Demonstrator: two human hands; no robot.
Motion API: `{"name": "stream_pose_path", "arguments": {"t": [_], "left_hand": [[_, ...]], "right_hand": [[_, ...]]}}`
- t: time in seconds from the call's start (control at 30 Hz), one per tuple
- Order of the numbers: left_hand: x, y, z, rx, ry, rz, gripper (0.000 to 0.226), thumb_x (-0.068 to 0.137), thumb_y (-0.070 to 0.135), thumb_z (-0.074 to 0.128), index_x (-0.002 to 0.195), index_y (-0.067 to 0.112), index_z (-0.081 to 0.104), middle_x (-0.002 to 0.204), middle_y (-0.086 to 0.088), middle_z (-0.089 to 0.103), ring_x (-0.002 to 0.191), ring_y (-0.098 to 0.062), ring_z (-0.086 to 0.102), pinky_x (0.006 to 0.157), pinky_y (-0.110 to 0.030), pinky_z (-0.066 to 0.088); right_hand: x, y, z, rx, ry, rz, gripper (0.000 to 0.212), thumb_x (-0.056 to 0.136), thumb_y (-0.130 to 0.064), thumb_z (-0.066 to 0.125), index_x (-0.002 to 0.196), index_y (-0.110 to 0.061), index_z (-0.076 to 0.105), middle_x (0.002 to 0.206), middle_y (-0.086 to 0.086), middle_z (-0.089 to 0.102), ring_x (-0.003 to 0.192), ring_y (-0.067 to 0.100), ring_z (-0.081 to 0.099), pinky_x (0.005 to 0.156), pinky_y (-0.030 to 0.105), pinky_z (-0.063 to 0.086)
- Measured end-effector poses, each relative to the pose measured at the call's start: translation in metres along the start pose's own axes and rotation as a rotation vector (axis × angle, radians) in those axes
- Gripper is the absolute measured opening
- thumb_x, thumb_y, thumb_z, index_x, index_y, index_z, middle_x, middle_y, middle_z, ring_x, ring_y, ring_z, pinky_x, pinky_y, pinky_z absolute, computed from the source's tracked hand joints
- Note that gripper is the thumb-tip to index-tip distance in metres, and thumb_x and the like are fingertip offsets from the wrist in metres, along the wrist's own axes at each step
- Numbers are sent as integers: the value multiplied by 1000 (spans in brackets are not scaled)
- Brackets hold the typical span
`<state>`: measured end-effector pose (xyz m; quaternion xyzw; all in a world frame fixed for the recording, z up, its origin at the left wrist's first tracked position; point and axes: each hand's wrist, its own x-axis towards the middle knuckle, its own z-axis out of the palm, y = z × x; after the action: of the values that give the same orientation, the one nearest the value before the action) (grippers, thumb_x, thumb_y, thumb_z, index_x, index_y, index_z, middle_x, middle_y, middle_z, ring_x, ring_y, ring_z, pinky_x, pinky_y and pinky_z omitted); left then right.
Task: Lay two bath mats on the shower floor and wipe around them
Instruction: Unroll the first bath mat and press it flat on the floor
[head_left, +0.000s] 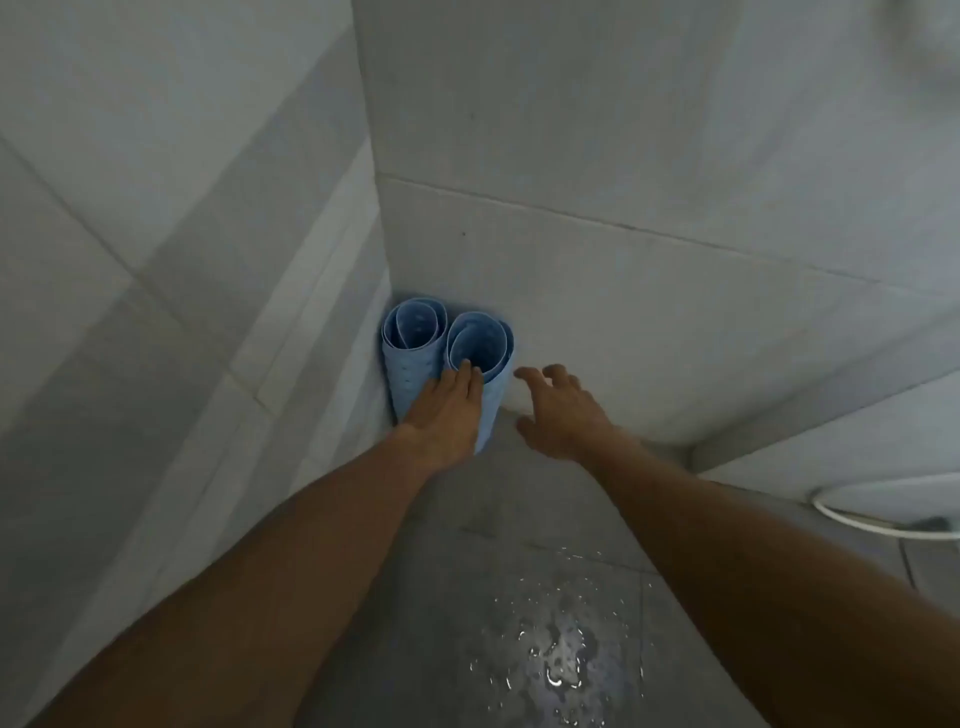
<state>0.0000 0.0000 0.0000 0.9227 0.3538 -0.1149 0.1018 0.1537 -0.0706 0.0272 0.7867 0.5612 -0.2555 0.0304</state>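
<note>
Two light blue bath mats stand rolled up and upright in the shower corner, side by side: the left roll (410, 358) against the left wall, the right roll (485, 345) against the back wall. My left hand (447, 410) lies flat against the front of the right roll, fingertips at its top rim, not closed around it. My right hand (558, 410) hovers just to the right of that roll, fingers spread and empty, apart from the mat.
Grey tiled walls meet at the corner behind the rolls. The grey floor (452, 519) has a wet patch (556, 649) with water drops near me. A white hose (883, 519) curves in at the right edge, by a low white ledge.
</note>
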Motion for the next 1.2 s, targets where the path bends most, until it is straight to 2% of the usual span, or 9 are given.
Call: {"name": "stream_pose_path", "arguments": {"t": [0.13, 0.33, 0.47, 0.63, 0.7, 0.8, 0.9, 1.07, 1.2], "left_hand": [[28, -17, 17, -32, -79, -51, 96, 86, 17, 68, 155, 4, 3, 163, -15, 5, 141, -33, 28, 113, -43, 32], [25, -24, 43, -179, 13, 59, 71, 85, 6, 65, 147, 15, 32, 143, -4, 40, 122, -28, 45, 97, -37, 40], [14, -19, 57, 30, 26, 132, 52, 91, 6, 58, 140, 15, 42, 136, -6, 47, 119, -27, 46, 94, -36, 39], [3, -3, 61, 182, 117, 165, 34, 97, 11, 48, 129, 18, 56, 127, -1, 60, 123, -27, 46, 98, -35, 32], [-4, 7, 58, 130, 165, 192, 28, 96, 15, 52, 120, 20, 64, 119, 2, 67, 121, -25, 47, 96, -33, 31], [-19, 30, 48, 84, 294, 313, 18, 79, 13, 71, 97, 17, 75, 99, 1, 74, 110, -29, 59, 91, -41, 44], [-34, 56, 39, 85, 331, 480, 25, 59, 8, 81, 83, 16, 78, 85, 2, 76, 98, -32, 69, 85, -44, 54], [-69, 112, 24, -28, 283, 696, 39, 50, 3, 82, 85, 19, 76, 79, 6, 72, 73, -22, 66, 78, -35, 53], [-101, 164, 15, 33, 367, 775, 36, 61, 11, 79, 95, 23, 74, 85, 8, 69, 82, -19, 62, 92, -30, 35]], "right_hand": [[42, -14, 10, -25, -5, 44, 78, 93, -20, 59, 157, -29, 15, 156, 18, 23, 140, 38, 32, 110, 48, 35], [68, -9, 40, -185, -51, 91, 60, 95, -20, 58, 150, -28, 35, 148, 15, 31, 134, 36, 38, 106, 48, 38], [54, 6, 58, -192, -21, 10, 43, 96, -31, 62, 137, -22, 55, 145, 12, 42, 132, 32, 44, 107, 47, 38], [23, 34, 70, -128, 78, -101, 35, 97, -31, 61, 131, -24, 63, 142, 2, 50, 125, 29, 53, 100, 41, 43], [8, 50, 68, -29, 97, -81, 43, 97, -34, 62, 139, -28, 56, 150, -1, 45, 130, 29, 52, 101, 43, 47], [-19, 78, 60, 114, 3, -81, 86, 90, -36, 72, 158, -33, 19, 164, -1, 27, 145, 29, 36, 115, 48, 37], [-49, 103, 50, 56, -110, -97, 116, 81, -40, 81, 159, -34, -5, 168, -1, 13, 152, 27, 22, 121, 48, 27], [-105, 141, 47, 97, -169, -40, 127, 74, -37, 87, 159, -32, -7, 167, -4, -17, 154, 30, 12, 122, 50, 25], [-155, 176, 36, 143, -179, -32, 132, 61, -50, 88, 160, -33, 1, 169, 3, -7, 155, 28, 5, 123, 48, 24]]}}
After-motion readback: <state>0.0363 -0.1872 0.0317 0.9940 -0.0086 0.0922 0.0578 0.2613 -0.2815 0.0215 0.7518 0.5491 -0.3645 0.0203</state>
